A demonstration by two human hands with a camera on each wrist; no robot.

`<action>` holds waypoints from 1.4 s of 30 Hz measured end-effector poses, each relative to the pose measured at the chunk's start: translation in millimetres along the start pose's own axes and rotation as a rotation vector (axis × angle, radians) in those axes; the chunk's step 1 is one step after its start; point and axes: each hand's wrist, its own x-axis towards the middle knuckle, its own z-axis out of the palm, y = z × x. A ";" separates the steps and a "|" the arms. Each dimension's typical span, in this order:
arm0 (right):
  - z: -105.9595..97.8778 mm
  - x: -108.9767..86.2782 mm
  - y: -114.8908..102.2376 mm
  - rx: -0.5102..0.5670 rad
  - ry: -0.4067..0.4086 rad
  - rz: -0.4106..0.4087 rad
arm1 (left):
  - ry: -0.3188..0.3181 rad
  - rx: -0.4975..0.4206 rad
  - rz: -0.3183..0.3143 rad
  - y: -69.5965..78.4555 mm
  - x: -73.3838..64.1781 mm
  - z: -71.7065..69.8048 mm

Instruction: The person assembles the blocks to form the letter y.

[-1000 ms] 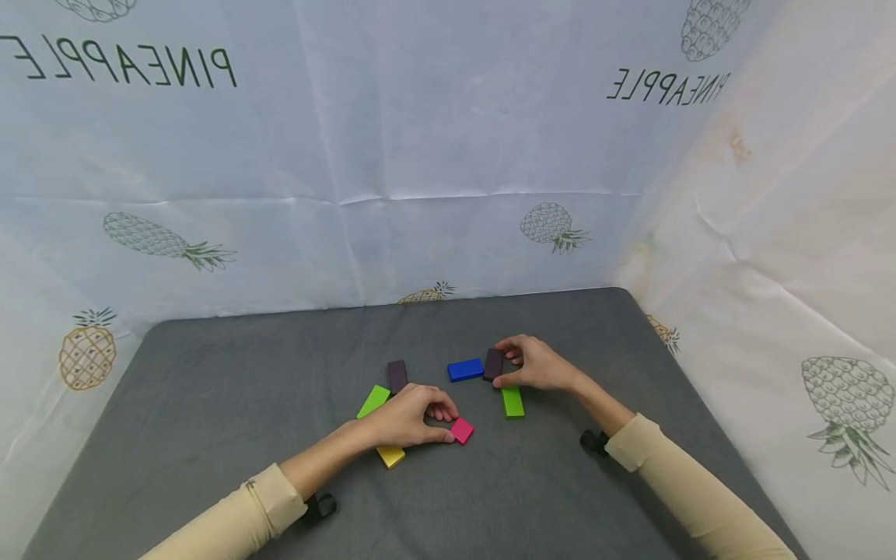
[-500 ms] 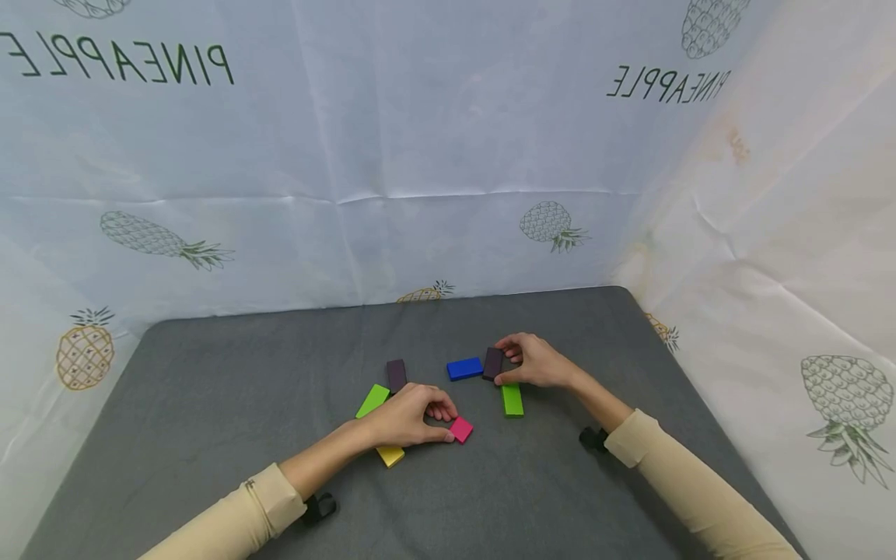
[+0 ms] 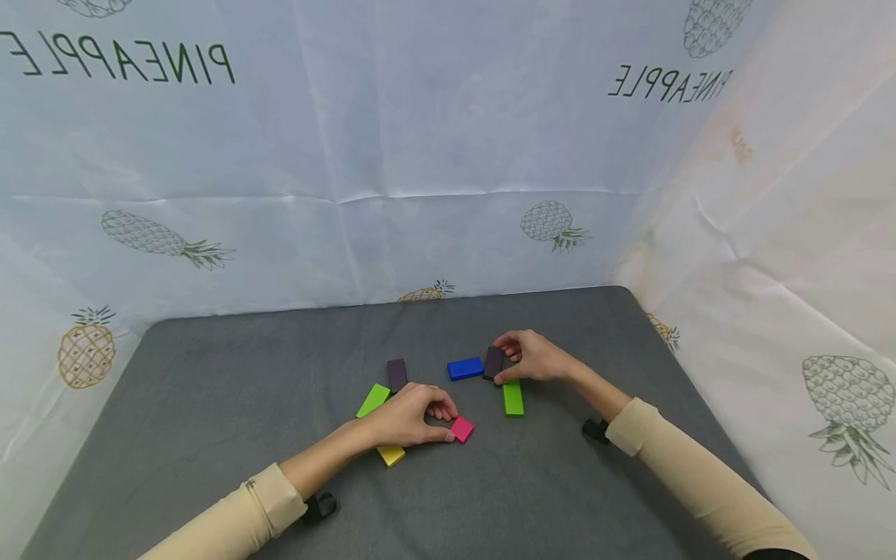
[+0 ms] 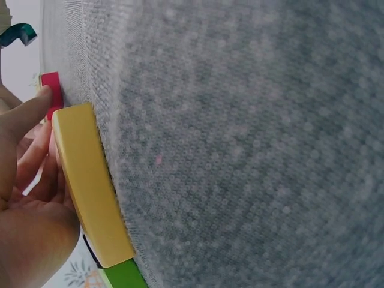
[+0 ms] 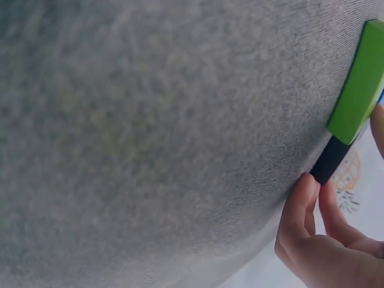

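Observation:
In the head view, my left hand (image 3: pixel 409 416) holds a pink block (image 3: pixel 461 429) at its near end between thumb and fingers. The left wrist view shows the thumb on that red-pink block (image 4: pixel 52 95), with a yellow block (image 4: pixel 93 186) beside the hand. My right hand (image 3: pixel 535 356) pinches a dark block (image 3: pixel 493 363) lengthwise, thumb at the near end and fingertips at the far end. A blue block (image 3: pixel 465 369) adjoins its left side, and a green block (image 3: pixel 513 399) lies just in front. In the right wrist view, fingertips touch the end of the dark block (image 5: pixel 330 161).
Under the left hand's arm side, a light green block (image 3: pixel 374 399) and the yellow block (image 3: pixel 390 455) are partly covered. Another dark block (image 3: pixel 397 375) lies behind the left hand. The grey table (image 3: pixel 245 389) meets a pineapple-print curtain (image 3: pixel 420 140) at the back and sides.
The right hand's wrist and forearm have shifted slightly away from the body, while its fingers stay at the dark block. The left hand and the blocks look unmoved.

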 end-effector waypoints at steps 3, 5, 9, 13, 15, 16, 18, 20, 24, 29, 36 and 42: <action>-1.2 1.2 1.7 0.020 -0.015 -0.003 | 0.002 -0.001 0.001 0.0 0.1 0.3; -1.9 2.4 3.2 0.031 -0.024 -0.010 | 0.002 -0.001 0.000 0.0 0.1 0.5; -2.4 4.9 5.7 0.026 -0.034 -0.027 | 0.002 -0.004 -0.002 0.0 0.0 0.8; -0.6 6.2 6.6 -0.009 -0.032 -0.044 | 0.000 -0.010 -0.005 0.3 -0.2 1.4; 0.4 6.3 6.6 -0.026 -0.028 -0.048 | -0.001 -0.012 -0.006 0.7 -0.4 1.9; 0.8 6.4 6.6 -0.035 -0.025 -0.049 | -0.001 -0.014 -0.006 0.9 -0.5 2.0; 1.4 6.4 6.3 -0.045 -0.018 -0.048 | -0.001 -0.015 -0.005 1.3 -0.6 2.2; 1.8 6.4 6.0 -0.052 -0.007 -0.048 | 0.001 -0.014 -0.005 1.5 -0.4 2.2; 1.8 5.9 4.9 -0.049 0.014 -0.039 | 0.003 -0.009 -0.004 1.7 0.4 2.5; 0.4 4.2 2.6 -0.035 0.026 -0.026 | 0.003 -0.006 -0.001 1.1 1.0 2.4; 0.5 -3.3 -6.5 -0.043 0.061 -0.025 | 0.012 -0.008 -0.008 -0.8 0.0 2.2; 8.1 -15.3 -21.4 -0.107 0.088 -0.056 | 0.013 -0.006 -0.010 -0.8 0.0 2.3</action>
